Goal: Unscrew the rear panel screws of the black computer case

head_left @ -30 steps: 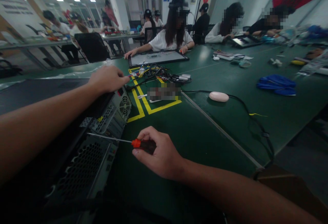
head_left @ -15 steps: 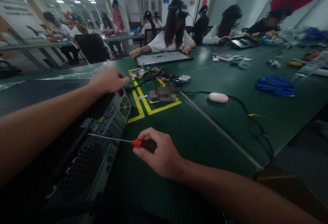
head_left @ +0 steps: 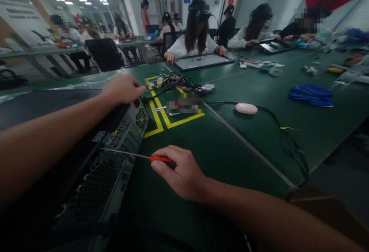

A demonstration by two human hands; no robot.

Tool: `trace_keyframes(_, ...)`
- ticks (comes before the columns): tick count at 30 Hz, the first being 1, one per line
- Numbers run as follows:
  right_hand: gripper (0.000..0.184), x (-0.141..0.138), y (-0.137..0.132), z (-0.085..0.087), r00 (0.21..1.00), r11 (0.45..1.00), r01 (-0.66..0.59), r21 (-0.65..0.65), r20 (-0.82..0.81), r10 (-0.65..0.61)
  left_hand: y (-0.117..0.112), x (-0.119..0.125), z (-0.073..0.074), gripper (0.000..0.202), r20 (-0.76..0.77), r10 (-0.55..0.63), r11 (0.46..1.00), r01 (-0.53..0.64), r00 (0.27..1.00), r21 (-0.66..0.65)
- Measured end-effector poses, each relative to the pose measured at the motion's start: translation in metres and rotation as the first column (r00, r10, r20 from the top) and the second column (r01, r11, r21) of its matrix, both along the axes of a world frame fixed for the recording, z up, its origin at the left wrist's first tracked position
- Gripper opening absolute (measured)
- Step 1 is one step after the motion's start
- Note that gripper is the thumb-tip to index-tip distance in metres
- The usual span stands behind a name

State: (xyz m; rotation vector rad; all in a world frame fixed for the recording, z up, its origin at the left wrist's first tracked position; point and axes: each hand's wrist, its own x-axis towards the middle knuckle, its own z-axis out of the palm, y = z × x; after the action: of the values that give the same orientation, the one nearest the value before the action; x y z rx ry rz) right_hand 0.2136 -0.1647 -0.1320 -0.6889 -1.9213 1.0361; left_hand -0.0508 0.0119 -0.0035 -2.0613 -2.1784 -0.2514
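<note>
A black computer case [head_left: 115, 152] lies on the left of the green table, its perforated metal rear panel facing right. My left hand [head_left: 122, 88] curls over the case's far rear corner and holds it there; some of its fingertips are hidden. Wrapped round the orange and black handle of a screwdriver [head_left: 160, 158] is my right hand [head_left: 183, 173]. The thin shaft points left, and its tip meets the rear edge of the case above the round-holed grille. Whether the tip sits in a screw cannot be made out.
Beyond the case lie tangled cables [head_left: 175, 81] and a blurred item [head_left: 184, 104] by yellow tape. A pink oval object [head_left: 246, 108] rests near a black cable, with a blue bundle [head_left: 311, 94] farther right. Across the table, a co-worker [head_left: 198, 33] handles a flat panel [head_left: 204, 62].
My right hand has turned the screwdriver handle slightly, showing more orange; the shaft tip stays at the case edge. My left hand holds still. The co-worker's flat panel has shifted right.
</note>
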Motion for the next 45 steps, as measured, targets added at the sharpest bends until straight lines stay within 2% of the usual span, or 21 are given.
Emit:
trace_keyframes(2,0.025,-0.001,-0.001,0.0,1.0,1.0,-0.002,-0.02,-0.02,0.001,0.001,-0.002,-0.001,0.067,0.008,-0.007,1.0,0.007,1.0,0.004)
trace_keyframes(6,0.031,-0.001,-0.002,0.0,1.0,0.998,0.011,-0.059,-0.023,-0.012,0.006,-0.006,-0.004,0.067,0.014,-0.023,1.0,0.022,1.0,0.016)
trace_keyframes(17,0.019,0.0,-0.001,0.005,0.998,0.999,0.02,-0.031,-0.056,-0.022,0.004,-0.005,-0.001,0.065,0.036,-0.015,1.0,0.015,0.999,-0.003)
trace_keyframes(23,0.015,0.002,0.0,0.003,0.999,0.999,0.047,0.021,-0.026,-0.046,-0.006,0.004,0.004,0.079,-0.041,-0.001,0.999,-0.001,0.999,-0.053)
trace_keyframes(28,0.023,0.001,0.0,0.003,1.0,1.0,-0.015,0.009,0.023,0.015,-0.014,0.01,0.009,0.08,-0.054,0.001,0.996,-0.006,0.999,-0.088)
trace_keyframes(31,0.019,0.001,-0.002,0.004,0.999,0.998,-0.027,-0.048,0.025,0.028,-0.013,0.011,0.01,0.08,-0.077,-0.001,0.996,-0.006,0.997,-0.09)
trace_keyframes(34,0.03,0.0,-0.002,0.004,0.999,0.996,-0.018,-0.085,0.026,0.021,-0.013,0.011,0.011,0.076,-0.07,-0.01,0.996,0.003,0.997,-0.088)
trace_keyframes(38,0.02,0.0,0.0,0.003,0.999,0.997,-0.03,-0.064,0.016,0.032,-0.014,0.012,0.01,0.076,-0.063,-0.003,0.995,-0.003,0.998,-0.095)
trace_keyframes(45,0.021,0.0,0.001,0.003,1.0,0.998,-0.019,-0.065,0.022,0.02,-0.012,0.009,0.008,0.074,-0.091,0.004,0.997,-0.01,0.996,-0.073)
